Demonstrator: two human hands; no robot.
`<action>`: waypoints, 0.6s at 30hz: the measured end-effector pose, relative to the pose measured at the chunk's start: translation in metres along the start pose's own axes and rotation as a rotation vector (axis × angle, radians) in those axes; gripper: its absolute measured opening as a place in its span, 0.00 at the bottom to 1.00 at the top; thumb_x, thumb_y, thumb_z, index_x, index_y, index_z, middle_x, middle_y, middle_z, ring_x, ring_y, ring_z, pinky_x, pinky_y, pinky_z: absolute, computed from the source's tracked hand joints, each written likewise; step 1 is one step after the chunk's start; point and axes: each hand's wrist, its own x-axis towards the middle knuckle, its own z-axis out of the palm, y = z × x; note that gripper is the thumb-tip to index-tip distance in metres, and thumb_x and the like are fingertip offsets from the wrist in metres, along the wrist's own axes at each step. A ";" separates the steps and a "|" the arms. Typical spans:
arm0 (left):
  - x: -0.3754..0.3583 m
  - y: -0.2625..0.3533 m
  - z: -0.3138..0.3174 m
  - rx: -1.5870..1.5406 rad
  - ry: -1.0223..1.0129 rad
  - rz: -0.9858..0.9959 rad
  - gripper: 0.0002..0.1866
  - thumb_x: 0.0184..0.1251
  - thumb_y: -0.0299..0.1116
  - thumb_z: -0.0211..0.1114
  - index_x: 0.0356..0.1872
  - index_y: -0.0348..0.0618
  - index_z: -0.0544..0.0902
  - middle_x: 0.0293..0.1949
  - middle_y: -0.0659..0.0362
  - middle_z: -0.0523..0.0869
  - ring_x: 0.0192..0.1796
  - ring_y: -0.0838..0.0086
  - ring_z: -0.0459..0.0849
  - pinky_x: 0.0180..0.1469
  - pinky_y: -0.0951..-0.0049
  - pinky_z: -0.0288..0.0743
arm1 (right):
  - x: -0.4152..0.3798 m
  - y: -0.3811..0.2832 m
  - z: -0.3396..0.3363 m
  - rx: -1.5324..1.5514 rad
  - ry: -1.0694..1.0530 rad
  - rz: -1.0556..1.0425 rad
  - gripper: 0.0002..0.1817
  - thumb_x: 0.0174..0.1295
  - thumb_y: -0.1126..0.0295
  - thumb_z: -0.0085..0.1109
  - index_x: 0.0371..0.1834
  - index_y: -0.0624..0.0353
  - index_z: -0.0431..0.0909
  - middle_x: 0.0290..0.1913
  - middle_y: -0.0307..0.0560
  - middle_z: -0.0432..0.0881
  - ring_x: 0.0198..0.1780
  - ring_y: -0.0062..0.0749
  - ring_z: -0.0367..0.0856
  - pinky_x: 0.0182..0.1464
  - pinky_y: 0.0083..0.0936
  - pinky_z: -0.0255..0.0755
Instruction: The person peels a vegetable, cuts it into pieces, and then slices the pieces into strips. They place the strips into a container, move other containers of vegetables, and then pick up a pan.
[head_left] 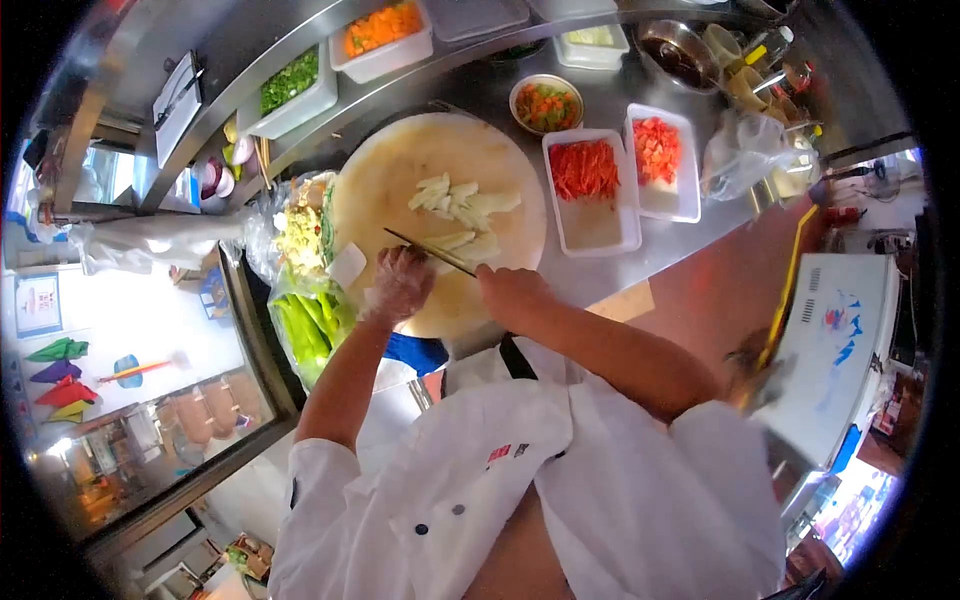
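Note:
My right hand [515, 297] grips the handle of a kitchen knife [432, 251], whose blade slants across the round chopping board [390, 170]. Right by the blade is my left hand [400, 284], in a clear plastic glove, its fingers bent and pressed together on the board. What lies under those fingers is hidden. Just beyond the knife are pale vegetable slices [468, 246]. Farther up the board sits a loose pile of pale cut strips [452, 200]. A white flat piece [346, 266] rests at the board's left edge.
Left of the board are a bag of green peppers [308, 322] and a bag of yellowish vegetables [298, 232]. To the right stand tubs of red strips [584, 172] and red chunks [658, 150], with a bowl of diced vegetables [546, 104] behind. A raised shelf [385, 82] runs along the back.

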 end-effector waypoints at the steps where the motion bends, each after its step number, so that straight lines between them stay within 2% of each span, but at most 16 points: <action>1: -0.001 -0.002 -0.001 0.017 0.000 0.009 0.14 0.60 0.37 0.69 0.46 0.47 0.83 0.51 0.51 0.80 0.54 0.54 0.77 0.56 0.49 0.70 | -0.002 -0.002 -0.004 -0.020 0.017 0.015 0.18 0.69 0.70 0.53 0.61 0.63 0.73 0.40 0.61 0.88 0.44 0.57 0.90 0.45 0.51 0.84; 5: 0.002 -0.008 -0.001 0.015 0.001 -0.036 0.14 0.61 0.39 0.69 0.45 0.46 0.84 0.50 0.50 0.80 0.54 0.54 0.78 0.56 0.48 0.70 | 0.011 -0.001 0.001 -0.017 0.076 -0.036 0.20 0.68 0.70 0.54 0.63 0.62 0.71 0.39 0.60 0.89 0.42 0.56 0.90 0.43 0.51 0.84; 7: -0.006 -0.009 0.000 0.039 -0.014 -0.038 0.14 0.60 0.38 0.69 0.45 0.45 0.83 0.50 0.50 0.80 0.54 0.54 0.78 0.55 0.49 0.70 | -0.001 -0.011 -0.004 -0.015 -0.003 -0.007 0.15 0.70 0.67 0.50 0.55 0.64 0.72 0.43 0.61 0.87 0.43 0.57 0.89 0.45 0.51 0.82; 8: -0.006 -0.009 0.000 0.071 -0.013 -0.040 0.14 0.60 0.37 0.69 0.44 0.45 0.83 0.49 0.50 0.80 0.53 0.54 0.78 0.55 0.49 0.70 | 0.002 -0.009 0.004 -0.019 -0.007 -0.006 0.15 0.70 0.67 0.50 0.55 0.64 0.72 0.43 0.61 0.87 0.43 0.57 0.89 0.45 0.51 0.82; 10: -0.006 -0.008 -0.003 0.055 0.016 -0.044 0.13 0.60 0.37 0.69 0.44 0.44 0.83 0.49 0.50 0.80 0.53 0.54 0.78 0.55 0.49 0.71 | 0.015 -0.003 0.017 -0.054 0.053 -0.013 0.20 0.68 0.69 0.55 0.62 0.64 0.72 0.39 0.61 0.89 0.41 0.55 0.91 0.42 0.52 0.85; 14: -0.013 -0.009 -0.001 0.038 0.036 -0.055 0.13 0.59 0.36 0.70 0.42 0.45 0.81 0.49 0.51 0.79 0.53 0.54 0.78 0.54 0.49 0.72 | 0.015 -0.007 0.022 -0.074 0.079 -0.076 0.20 0.68 0.68 0.54 0.61 0.64 0.72 0.38 0.60 0.89 0.41 0.55 0.91 0.40 0.51 0.85; 16: -0.018 -0.007 0.000 0.055 0.072 -0.056 0.13 0.59 0.36 0.70 0.43 0.45 0.81 0.50 0.52 0.79 0.54 0.53 0.78 0.54 0.49 0.72 | 0.012 -0.010 0.017 -0.047 0.061 -0.034 0.14 0.69 0.67 0.51 0.53 0.63 0.72 0.38 0.60 0.87 0.41 0.58 0.89 0.44 0.51 0.82; 18: -0.019 -0.009 -0.003 0.087 0.115 -0.056 0.14 0.59 0.35 0.70 0.44 0.45 0.82 0.50 0.52 0.79 0.54 0.53 0.78 0.54 0.49 0.72 | 0.022 -0.009 0.021 -0.067 0.040 -0.029 0.14 0.69 0.67 0.51 0.53 0.63 0.72 0.38 0.60 0.87 0.41 0.58 0.89 0.44 0.51 0.82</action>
